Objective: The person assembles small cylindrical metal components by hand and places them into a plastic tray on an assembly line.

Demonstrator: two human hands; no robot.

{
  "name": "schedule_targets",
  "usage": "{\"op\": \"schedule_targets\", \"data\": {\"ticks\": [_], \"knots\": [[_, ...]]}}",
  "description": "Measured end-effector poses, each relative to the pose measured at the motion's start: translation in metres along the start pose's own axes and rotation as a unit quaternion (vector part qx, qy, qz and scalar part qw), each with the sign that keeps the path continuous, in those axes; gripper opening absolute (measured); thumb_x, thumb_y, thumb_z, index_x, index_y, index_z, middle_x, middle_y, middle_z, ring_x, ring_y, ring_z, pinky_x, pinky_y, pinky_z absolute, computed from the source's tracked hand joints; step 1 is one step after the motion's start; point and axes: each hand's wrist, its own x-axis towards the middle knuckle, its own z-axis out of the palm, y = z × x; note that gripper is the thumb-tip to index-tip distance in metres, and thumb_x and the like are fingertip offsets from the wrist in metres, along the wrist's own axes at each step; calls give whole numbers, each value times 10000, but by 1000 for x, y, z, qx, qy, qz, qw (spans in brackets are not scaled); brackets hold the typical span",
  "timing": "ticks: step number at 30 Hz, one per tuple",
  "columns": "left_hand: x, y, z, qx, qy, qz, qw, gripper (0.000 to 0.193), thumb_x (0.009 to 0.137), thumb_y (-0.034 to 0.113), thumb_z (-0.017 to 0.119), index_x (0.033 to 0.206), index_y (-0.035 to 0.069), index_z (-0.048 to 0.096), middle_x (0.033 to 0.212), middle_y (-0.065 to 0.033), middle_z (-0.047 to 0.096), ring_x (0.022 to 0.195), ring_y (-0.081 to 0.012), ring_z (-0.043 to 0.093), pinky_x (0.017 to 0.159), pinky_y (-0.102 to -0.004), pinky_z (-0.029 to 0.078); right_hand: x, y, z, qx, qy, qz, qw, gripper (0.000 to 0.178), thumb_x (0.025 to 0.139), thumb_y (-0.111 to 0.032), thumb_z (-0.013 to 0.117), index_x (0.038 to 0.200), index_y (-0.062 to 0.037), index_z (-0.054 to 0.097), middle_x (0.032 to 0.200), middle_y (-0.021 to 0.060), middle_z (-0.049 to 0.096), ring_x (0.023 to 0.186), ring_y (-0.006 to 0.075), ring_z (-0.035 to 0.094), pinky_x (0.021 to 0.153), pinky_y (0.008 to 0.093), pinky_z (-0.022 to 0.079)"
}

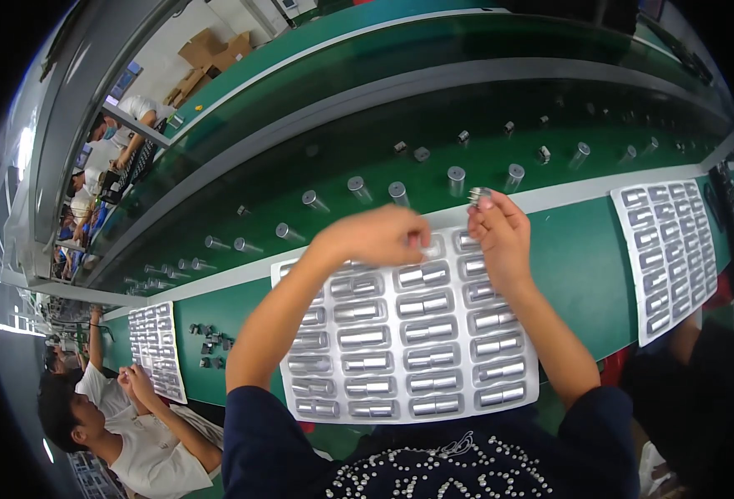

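bare left hand (379, 235), bare right hand (502, 233), no gloves or rings seen. forearms bare below hands. short dark navy sleeves near elbows. dark top, small silver studs across chest.

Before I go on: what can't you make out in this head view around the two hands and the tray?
- Left hand: its curled fingers hide whatever it grips over the white tray.
- Right hand: the small metal part at its fingertips is too small to tell its shape.
- Tray pockets under both hands and forearms: covered.
- Tray's near edge: partly hidden by the dark sleeves.
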Motion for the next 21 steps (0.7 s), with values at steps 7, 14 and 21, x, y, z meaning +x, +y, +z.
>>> {"op": "schedule_targets", "data": {"ticks": [7,14,21], "knots": [[-35,-11,63,-15,237,-69,969,341,816,127,683,1130,5,636,1053,-169,534,997,-333,568,873,-406,468,-12,3,15,-163,-103,-19,981,322,879,-72,689,1158,43,579,914,80,684,771,107,617,707,244,502],[-66,11,63,87,352,20,932,341,840,137,708,1138,-2,615,1069,-130,604,1001,-250,593,885,-336,473,-29,-7,29,-172,-169,-63,968,343,854,24,692,1172,54,570,1030,99,659,941,135,629,848,257,517],[-124,67,111,-639,343,50,687,398,914,68,633,1289,13,511,1162,-158,631,1030,-238,648,880,-312,533,-73,-28,35,-247,-250,-44,935,388,848,18,695,1220,33,584,1041,89,652,958,134,618,860,275,507]]}}
